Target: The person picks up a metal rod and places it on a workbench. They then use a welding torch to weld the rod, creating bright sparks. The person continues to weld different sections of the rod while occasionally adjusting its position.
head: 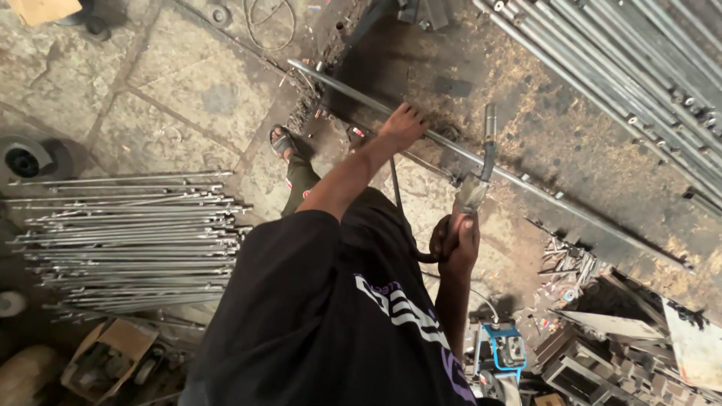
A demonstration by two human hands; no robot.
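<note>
Black tee w/ white and purple print fills the near frame as I look down from the head cam; nearest item on the floor is a blue-framed machine [502, 352] by the scrap metal pile [624, 353] at lower right. Right hand [456, 242] is wrapped tight round the handle of a welding torch [475, 180], cable looping back under the wrist, the torch's dark neck rising past a long steel rod [481, 160]. Left hand [404, 124], arm stretched fwd, presses down on that same rod, fingers curled over it; rod lies diagonally across the dirty stone floor, from upper centre to the right edge. One sandalled foot [282, 141] shows just left of the arm. Farther left, a bundle of thin rods [131, 240] lies flat, approx. parallel, w/ a cardboard box [105, 361] below it. Top right, a stack of grey steel tubes [639, 75] runs slantwise.
</note>
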